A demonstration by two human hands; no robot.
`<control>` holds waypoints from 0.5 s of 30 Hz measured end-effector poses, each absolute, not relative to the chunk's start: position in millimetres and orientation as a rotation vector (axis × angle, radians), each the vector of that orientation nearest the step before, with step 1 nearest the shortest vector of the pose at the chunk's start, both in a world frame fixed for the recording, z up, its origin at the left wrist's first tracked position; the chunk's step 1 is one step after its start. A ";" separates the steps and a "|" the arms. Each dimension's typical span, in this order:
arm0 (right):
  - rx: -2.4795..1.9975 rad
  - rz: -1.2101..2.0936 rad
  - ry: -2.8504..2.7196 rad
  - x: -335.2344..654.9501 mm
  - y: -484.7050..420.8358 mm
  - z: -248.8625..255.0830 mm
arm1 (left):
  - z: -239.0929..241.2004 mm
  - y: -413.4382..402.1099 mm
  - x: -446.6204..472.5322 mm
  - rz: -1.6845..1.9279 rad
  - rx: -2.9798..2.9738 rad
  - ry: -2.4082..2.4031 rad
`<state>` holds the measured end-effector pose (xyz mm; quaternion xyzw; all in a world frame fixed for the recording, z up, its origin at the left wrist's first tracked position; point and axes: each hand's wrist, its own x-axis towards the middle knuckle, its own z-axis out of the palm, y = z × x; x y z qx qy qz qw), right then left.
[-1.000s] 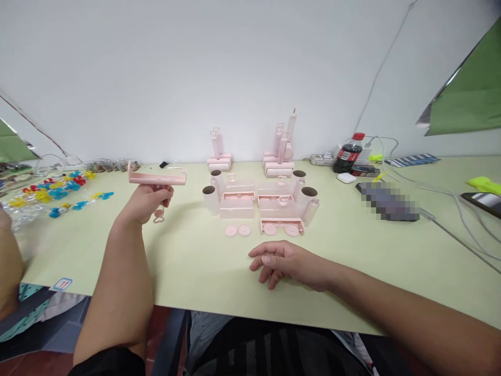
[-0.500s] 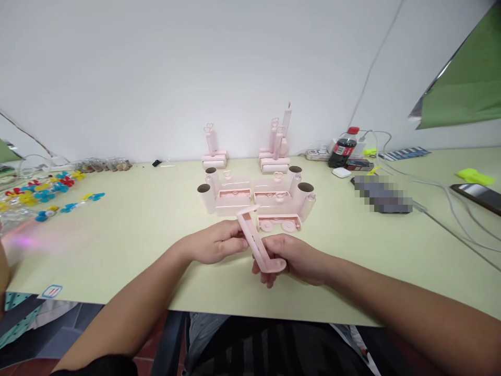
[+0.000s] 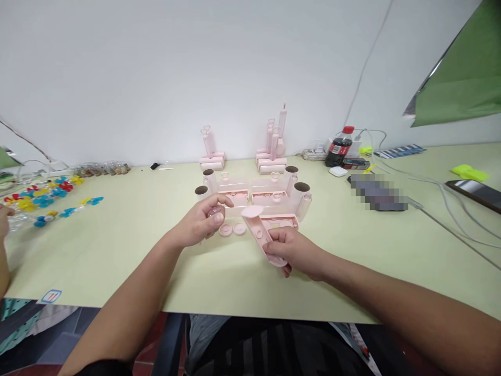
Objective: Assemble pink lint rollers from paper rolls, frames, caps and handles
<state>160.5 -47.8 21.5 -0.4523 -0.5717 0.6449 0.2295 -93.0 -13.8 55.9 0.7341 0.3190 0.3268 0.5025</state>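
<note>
My right hand [image 3: 299, 253] grips a long pale pink plastic tray [image 3: 257, 224] with rounded ends, thumb on its inner side. The tray is tilted, its hollow side turned up, and a small ring shape shows inside. My left hand [image 3: 203, 222] is apart from it, to the left, raised over the table with fingers curled around a small clear pinkish piece, mostly hidden. Two pink round discs [image 3: 232, 229] lie between the hands. Just behind my right hand lies another pink tray [image 3: 293, 220], partly covered.
Pink cardboard-like tubes [image 3: 301, 196] and clear bottles [image 3: 306, 204] stand behind. Pink wand-topped bottles [image 3: 275, 143] rest by the wall. A cola bottle [image 3: 340, 148], phone [image 3: 475, 194] and cables are at right; colourful flower pieces [image 3: 43, 198] and another person's hand [image 3: 3, 222] at left.
My left hand has left the held pink tray and moved left and up. My right hand has turned the tray so its hollow side faces me. The two discs now show.
</note>
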 end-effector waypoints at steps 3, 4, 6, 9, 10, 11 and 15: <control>-1.416 1.671 -1.730 161.4 -46.6 19.7 | 62.0 -16.1 -99.1 0.715 1.819 0.727; -1.436 1.655 -1.767 161.2 -46.4 18.7 | 64.4 -17.6 -100.1 0.661 1.843 0.716; -1.448 1.647 -1.807 160.1 -46.3 17.9 | 68.7 -20.4 -101.7 0.581 1.867 0.707; -1.481 1.615 -1.832 158.7 -46.4 21.5 | 72.8 -22.6 -105.6 0.573 1.821 0.690; -1.491 1.576 -1.853 158.7 -46.3 23.8 | 73.4 -22.9 -107.1 0.580 1.802 0.677; -1.494 1.521 -1.886 159.2 -45.9 26.4 | 73.6 -23.1 -108.4 0.587 1.786 0.673; -1.455 1.234 -2.092 162.9 -43.3 36.3 | 74.4 -25.6 -108.3 0.572 1.780 0.698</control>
